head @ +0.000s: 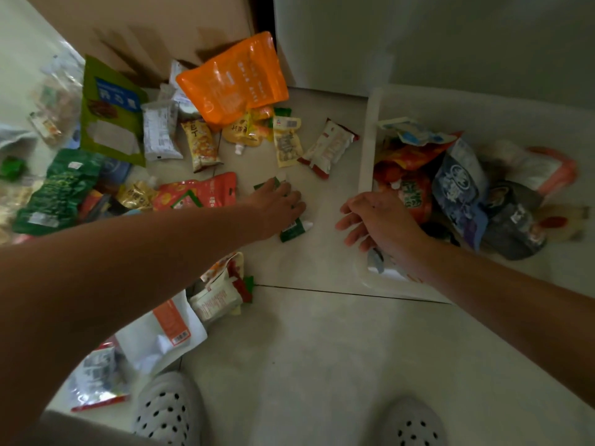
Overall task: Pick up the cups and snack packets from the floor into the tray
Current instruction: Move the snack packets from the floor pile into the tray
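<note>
home | tiled floor | slippers | scattered snack packets
</note>
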